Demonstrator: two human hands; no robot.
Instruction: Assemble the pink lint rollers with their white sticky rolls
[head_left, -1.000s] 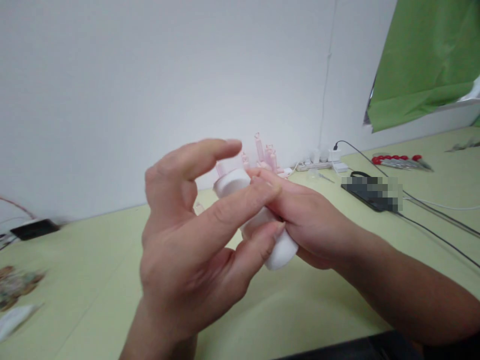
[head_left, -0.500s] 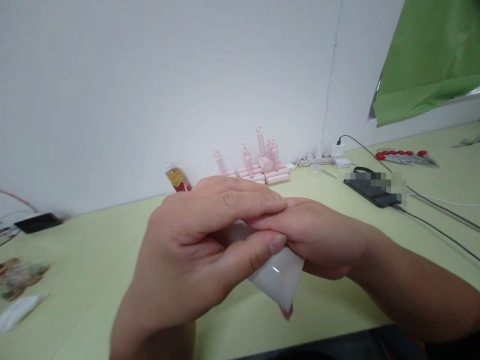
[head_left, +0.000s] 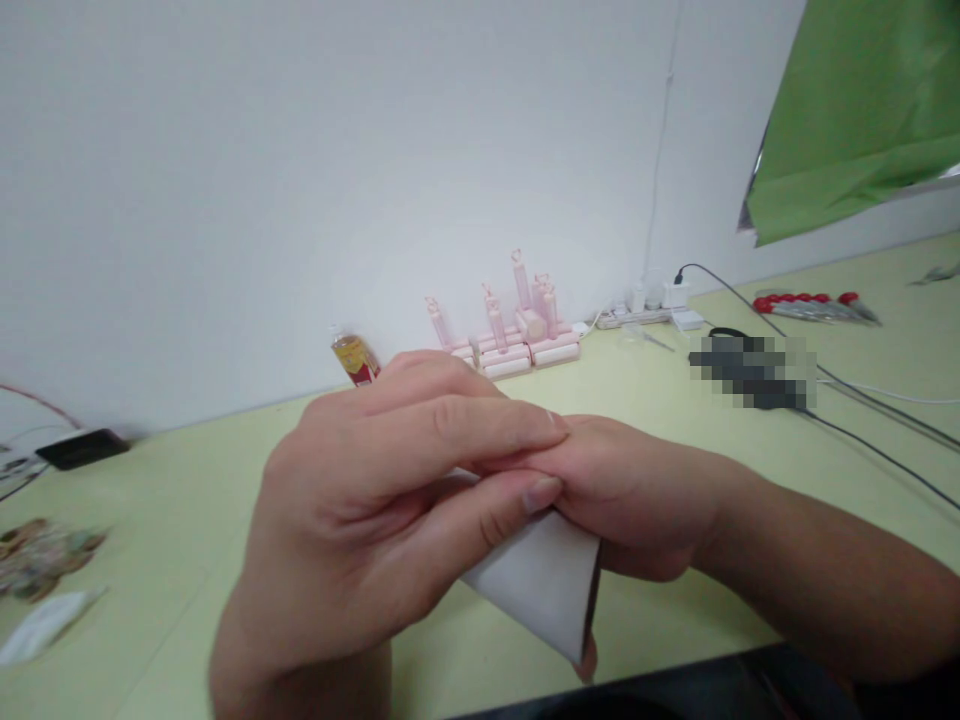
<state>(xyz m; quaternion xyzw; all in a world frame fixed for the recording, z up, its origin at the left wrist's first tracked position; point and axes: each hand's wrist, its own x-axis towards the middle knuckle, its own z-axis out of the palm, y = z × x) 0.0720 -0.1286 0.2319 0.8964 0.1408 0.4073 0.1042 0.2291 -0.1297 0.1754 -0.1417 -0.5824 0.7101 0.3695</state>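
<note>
Grip: left hand [head_left: 367, 490] and right hand [head_left: 637, 490] meet, both wrapped around a white tube [head_left: 544, 580].
Tube: near the front edge of the table [head_left: 187, 530], long axis slanting, flat end pointing down-right, other end hidden.
Bottle [head_left: 354, 358]: by the back edge, contents unclear.
Back edge: pink boxes [head_left: 506, 365] and upright pink sticks [head_left: 495, 325], right of the bottle.

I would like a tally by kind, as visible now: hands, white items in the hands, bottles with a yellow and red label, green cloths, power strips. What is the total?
Hands: 2 (left hand, right hand)
White item in the hands: 1
Labelled bottle: 1
Green cloth: 1
Power strip: 1
Total: 6
</note>
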